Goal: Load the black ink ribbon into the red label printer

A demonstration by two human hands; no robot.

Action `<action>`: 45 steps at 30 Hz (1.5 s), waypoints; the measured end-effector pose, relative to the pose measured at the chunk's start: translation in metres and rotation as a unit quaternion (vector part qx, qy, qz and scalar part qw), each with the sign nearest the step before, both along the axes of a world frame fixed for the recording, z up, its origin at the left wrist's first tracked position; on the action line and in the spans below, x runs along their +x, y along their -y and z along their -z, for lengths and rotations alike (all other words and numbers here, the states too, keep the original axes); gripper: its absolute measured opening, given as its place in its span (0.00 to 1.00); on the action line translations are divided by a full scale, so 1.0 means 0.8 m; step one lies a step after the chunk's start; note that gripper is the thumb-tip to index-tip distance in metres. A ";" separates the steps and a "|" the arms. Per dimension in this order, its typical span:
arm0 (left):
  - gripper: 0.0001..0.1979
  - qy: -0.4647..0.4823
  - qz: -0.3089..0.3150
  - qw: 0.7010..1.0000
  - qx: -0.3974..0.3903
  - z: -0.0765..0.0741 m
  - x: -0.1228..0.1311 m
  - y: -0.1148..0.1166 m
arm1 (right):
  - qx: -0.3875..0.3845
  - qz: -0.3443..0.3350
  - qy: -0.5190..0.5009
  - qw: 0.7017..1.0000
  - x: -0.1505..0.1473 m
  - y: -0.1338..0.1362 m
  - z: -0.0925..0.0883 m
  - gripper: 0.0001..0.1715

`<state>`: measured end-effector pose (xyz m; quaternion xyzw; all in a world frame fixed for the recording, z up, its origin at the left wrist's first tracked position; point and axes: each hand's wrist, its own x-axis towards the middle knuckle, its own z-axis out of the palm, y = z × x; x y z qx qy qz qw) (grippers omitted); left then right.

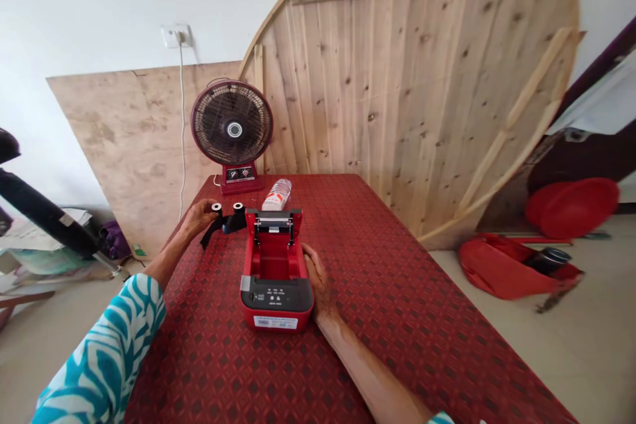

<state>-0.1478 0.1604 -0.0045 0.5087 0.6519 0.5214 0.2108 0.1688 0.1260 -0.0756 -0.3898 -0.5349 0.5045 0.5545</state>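
In the middle of the table stands a red and black label printer [277,301], its lid raised at the back and its red inner bay exposed. My right hand [318,277] is pressed along the printer's right side, fingers curled against the casing. To the left of the raised lid, my left hand [201,216] pinches one end of a black ribbon [231,222] wound on two rolls with white cores. A loose tail of the ribbon hangs below my fingers. Behind the lid a clear plastic bottle [277,195] with an orange and white label lies tilted.
A dark red fan [232,126] stands at the table's back left corner. The table [397,338] has a red patterned cover. A round wooden board [387,93] leans on the wall behind. On the floor at right lie a red bag [497,271] and a red round object [571,207].
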 end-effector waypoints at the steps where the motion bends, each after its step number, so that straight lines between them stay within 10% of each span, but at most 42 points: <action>1: 0.14 -0.006 -0.007 1.000 0.003 -0.003 -0.004 -0.006 | -0.001 -0.001 0.002 1.000 0.000 0.000 0.000 0.22; 10: 0.18 -0.042 -0.082 0.994 0.053 -0.037 -0.047 -0.032 | -0.015 -0.004 0.006 1.000 0.000 0.003 -0.003 0.22; 21: 0.18 -0.097 0.047 0.992 -0.070 0.038 -0.033 -0.056 | 0.008 -0.007 0.021 1.000 0.002 0.005 -0.008 0.20; 35: 0.15 -0.325 0.065 0.935 -0.129 -0.010 0.030 -0.067 | 0.015 -0.011 0.024 1.000 -0.002 0.001 0.000 0.21; 45: 0.17 -0.265 0.039 0.963 -0.024 -0.061 0.028 -0.014 | 0.042 0.000 0.007 0.999 -0.009 -0.005 0.009 0.20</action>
